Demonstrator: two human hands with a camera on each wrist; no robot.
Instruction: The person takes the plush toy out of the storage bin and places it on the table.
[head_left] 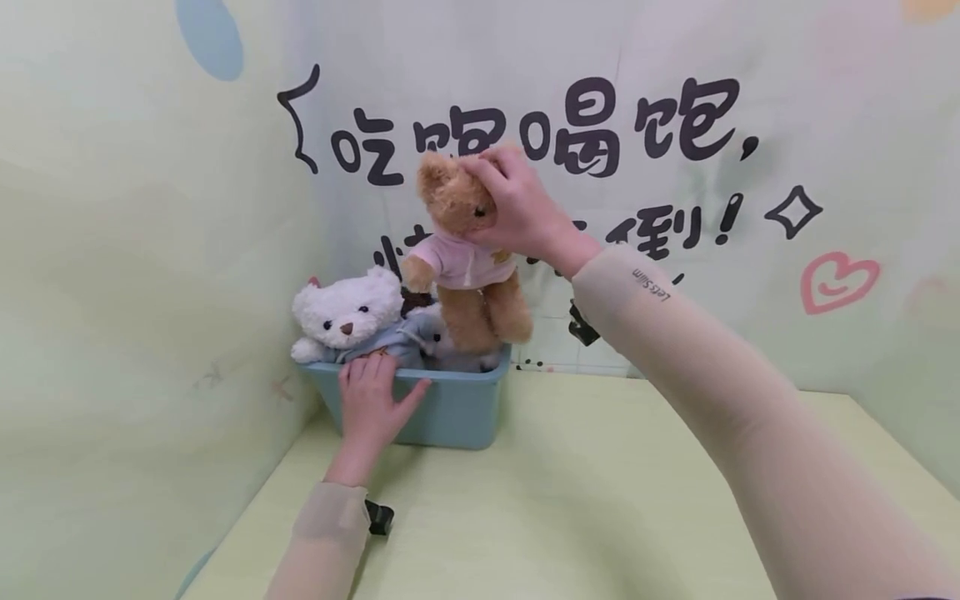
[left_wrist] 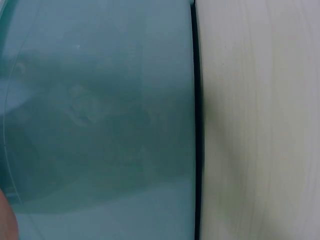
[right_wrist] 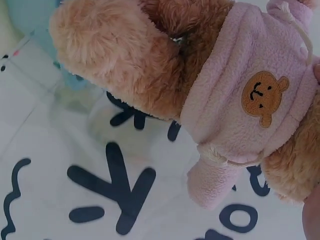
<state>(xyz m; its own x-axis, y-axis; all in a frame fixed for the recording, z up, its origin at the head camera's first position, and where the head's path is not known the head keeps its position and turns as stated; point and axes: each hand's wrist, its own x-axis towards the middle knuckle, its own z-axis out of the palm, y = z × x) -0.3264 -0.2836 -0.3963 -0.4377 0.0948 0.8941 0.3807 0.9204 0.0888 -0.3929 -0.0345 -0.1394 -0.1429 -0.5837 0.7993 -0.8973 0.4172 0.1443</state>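
Up above the bin, my right hand (head_left: 521, 204) grips a brown teddy bear (head_left: 456, 200) by its head. The bear wears a pink hoodie (right_wrist: 240, 95) with a small bear-face patch, and its legs hang down over the bin's right end. My left hand (head_left: 372, 408) holds the front rim of a blue-green plastic bin (head_left: 457, 408), its fingers hooked over the edge and the thumb along the outside. Inside the bin, a white teddy bear (head_left: 348, 312) in a blue top leans at the left. Beside it a grey-white plush toy (head_left: 450, 354) is partly hidden behind the brown bear's legs.
The bin stands at the back left of a pale wooden table (head_left: 600, 467), close to the left wall (head_left: 150, 292). Behind the table hangs a printed backdrop (head_left: 675, 50) with large dark lettering and a pink heart.
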